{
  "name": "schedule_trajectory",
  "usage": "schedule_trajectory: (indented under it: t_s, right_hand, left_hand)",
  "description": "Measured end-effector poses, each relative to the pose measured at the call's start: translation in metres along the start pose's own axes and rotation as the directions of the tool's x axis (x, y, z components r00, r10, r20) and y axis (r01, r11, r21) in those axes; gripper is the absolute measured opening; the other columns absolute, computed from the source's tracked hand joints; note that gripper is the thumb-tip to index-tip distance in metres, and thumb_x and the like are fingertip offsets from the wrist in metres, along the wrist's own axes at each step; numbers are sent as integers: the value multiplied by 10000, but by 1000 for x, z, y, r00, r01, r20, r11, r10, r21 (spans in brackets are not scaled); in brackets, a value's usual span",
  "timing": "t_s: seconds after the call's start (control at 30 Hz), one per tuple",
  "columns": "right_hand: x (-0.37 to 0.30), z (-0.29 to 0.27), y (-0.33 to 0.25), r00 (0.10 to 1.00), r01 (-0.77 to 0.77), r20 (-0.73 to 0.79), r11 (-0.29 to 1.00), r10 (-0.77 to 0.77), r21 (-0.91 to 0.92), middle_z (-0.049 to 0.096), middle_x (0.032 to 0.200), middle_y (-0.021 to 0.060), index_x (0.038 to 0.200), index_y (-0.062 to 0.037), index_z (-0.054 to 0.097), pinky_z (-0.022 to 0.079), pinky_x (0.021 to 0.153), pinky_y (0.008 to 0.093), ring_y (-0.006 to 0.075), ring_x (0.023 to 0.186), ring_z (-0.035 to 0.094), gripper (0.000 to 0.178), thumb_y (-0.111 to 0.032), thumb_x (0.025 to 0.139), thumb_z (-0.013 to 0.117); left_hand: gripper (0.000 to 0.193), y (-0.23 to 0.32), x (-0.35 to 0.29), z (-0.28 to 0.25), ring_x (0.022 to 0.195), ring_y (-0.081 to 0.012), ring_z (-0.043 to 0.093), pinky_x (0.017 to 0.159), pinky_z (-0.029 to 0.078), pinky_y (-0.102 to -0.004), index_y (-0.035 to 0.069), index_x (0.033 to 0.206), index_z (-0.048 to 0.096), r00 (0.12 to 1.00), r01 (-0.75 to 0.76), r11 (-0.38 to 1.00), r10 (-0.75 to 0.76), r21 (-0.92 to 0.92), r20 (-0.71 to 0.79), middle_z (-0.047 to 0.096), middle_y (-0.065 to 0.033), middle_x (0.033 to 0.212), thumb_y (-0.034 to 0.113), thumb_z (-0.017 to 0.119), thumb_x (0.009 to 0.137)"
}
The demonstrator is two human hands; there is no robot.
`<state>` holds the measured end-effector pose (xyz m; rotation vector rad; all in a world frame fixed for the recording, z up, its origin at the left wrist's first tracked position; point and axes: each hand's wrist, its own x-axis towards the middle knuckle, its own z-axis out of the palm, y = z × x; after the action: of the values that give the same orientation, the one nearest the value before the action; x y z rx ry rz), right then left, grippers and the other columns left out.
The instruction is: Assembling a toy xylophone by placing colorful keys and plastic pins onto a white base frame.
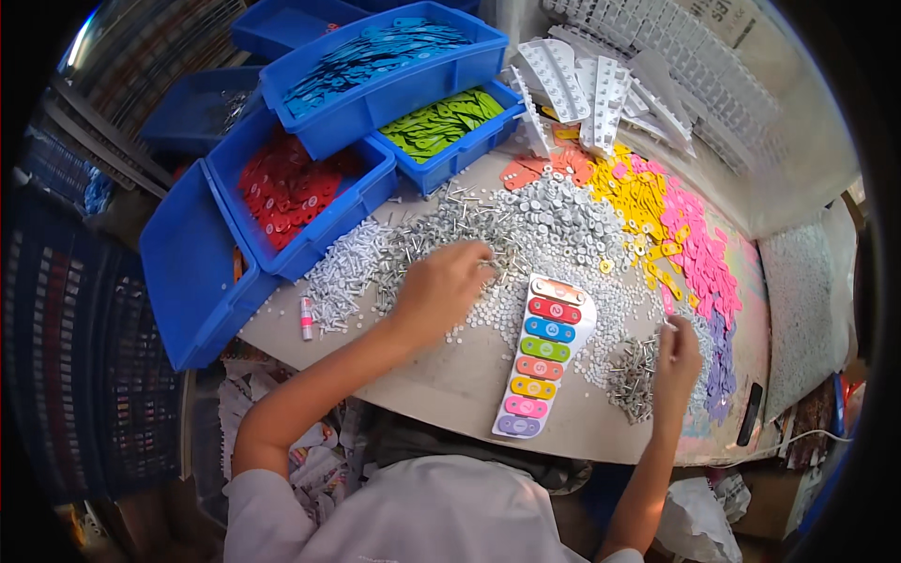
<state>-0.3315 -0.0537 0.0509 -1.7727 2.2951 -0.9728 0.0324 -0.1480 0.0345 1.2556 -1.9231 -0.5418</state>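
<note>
A white board (537,361) lies at the middle front of the table, tilted slightly, with a column of coloured bars in several colours fixed on it. My left hand (441,289) is over a heap of silver pins (404,251) left of the board's top. Its fingers curl down into the heap, and their tips are partly hidden. My right hand (679,355) is right of the board, fingers pressed together beside a second pile of metal pins (634,377). A small pale bit shows at its fingertips, too small to name. One pink bar (667,300) lies just beyond it.
Blue bins hold red (286,192), blue (375,61) and green bars (443,124) at the back left. White pins (343,281), grey caps (568,220), and yellow (631,192), pink (709,267) and purple bars (721,366) spread around. White plastic frames (601,98) stack behind.
</note>
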Motion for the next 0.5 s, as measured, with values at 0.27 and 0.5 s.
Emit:
schedule_trajectory:
  t_s: [0.27, 0.5]
  right_hand:
    - [-67, -43, 112, 993, -106, -92, 927, 78, -359, 586, 1198, 203, 1243, 12, 643, 434, 1002, 452, 355, 1125, 559, 268, -124, 1017, 598]
    - [-62, -31, 122, 985, -112, -161, 951, 68, -287, 619, 1090, 172, 1106, 22, 652, 473, 946, 402, 336, 1037, 599, 144, -68, 1005, 602]
  left_hand:
    - [130, -87, -9, -80, 959, -288, 611, 856, 479, -404, 39, 978, 740, 993, -118, 874, 113, 470, 40, 629, -82, 947, 73, 756, 853]
    - [102, -95, -15, -73, 971, -295, 595, 852, 474, -421, 48, 944, 706, 994, -109, 831, 85, 546, 70, 611, -74, 985, 74, 751, 856]
